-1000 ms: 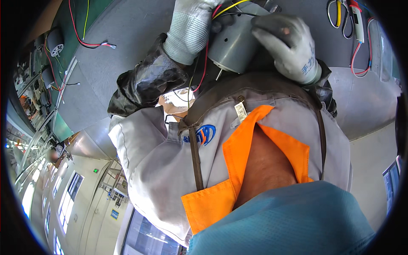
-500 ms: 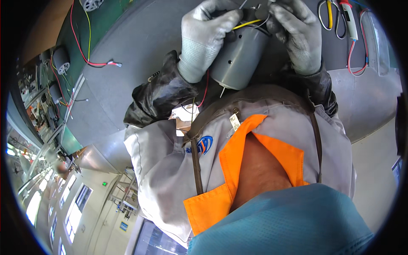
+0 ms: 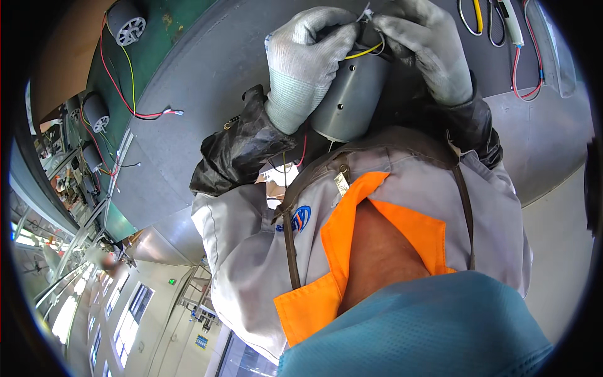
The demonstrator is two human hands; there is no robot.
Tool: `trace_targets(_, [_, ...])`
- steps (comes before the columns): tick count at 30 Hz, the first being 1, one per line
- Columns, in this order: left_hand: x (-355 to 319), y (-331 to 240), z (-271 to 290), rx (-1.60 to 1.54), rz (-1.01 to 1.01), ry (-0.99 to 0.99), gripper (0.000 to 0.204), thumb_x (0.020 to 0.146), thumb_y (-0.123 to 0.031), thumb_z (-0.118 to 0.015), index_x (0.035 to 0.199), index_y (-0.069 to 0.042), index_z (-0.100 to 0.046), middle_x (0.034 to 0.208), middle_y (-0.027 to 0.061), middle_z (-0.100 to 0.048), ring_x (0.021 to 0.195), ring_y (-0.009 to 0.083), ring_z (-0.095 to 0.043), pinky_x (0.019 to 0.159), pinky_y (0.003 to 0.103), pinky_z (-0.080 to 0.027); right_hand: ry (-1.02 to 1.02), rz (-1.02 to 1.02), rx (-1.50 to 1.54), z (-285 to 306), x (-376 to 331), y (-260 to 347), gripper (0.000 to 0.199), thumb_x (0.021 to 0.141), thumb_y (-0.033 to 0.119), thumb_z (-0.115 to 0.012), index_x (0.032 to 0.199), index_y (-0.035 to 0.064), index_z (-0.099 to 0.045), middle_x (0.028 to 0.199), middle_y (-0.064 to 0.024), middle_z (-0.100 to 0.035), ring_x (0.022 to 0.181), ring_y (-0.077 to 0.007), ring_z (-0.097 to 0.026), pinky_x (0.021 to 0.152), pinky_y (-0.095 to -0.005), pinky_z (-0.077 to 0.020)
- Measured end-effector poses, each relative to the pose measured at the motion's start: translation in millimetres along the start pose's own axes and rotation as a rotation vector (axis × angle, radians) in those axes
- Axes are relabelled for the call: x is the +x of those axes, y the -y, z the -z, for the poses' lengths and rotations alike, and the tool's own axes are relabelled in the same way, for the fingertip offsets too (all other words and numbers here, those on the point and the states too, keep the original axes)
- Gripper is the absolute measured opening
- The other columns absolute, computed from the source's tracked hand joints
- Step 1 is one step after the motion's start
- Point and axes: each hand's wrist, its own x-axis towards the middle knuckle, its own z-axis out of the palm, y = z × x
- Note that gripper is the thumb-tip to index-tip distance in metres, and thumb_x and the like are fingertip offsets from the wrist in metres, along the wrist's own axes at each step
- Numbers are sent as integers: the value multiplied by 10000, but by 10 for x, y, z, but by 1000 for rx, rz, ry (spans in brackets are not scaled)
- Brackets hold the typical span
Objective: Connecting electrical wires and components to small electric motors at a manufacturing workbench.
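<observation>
Both gloved hands, left hand (image 3: 308, 56) and right hand (image 3: 427, 50), are pinching wires (image 3: 364, 50) atop the grey motor (image 3: 348, 100), bracing it against my chest.

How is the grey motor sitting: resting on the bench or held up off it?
Held up: both gloved hands, left hand and right hand, grip the motor at its wired end, against the person's chest.

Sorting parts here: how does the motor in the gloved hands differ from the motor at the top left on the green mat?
The held motor shows its plain grey side; the mat motor shows its white slotted end. The held one looks bigger, being nearer. The left hand and right hand work the held one's wires; the mat one lies untouched. Both are grey cylinders with coloured wires.
</observation>
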Motion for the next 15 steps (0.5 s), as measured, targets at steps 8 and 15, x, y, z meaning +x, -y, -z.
trace_targets(8, [56, 12, -134, -81, 27, -42, 149, 935, 56, -703, 1082, 82, -709, 1022, 68, -704, 919, 115, -654, 828, 245, -538, 70, 5, 116, 213, 5, -168, 480, 970, 113, -659, 1406, -53, -544, 841, 29, -639, 579, -17, -488, 536, -180, -388])
trace_targets(15, [46, 5, -125, 21, 3, -55, 171, 928, 42, -719, 1091, 93, -704, 1036, 73, -697, 926, 122, -656, 837, 248, -535, -31, 80, 245, 160, -56, -227, 494, 979, 98, -651, 1435, -40, -522, 843, 22, -658, 617, -27, -534, 548, -185, -411])
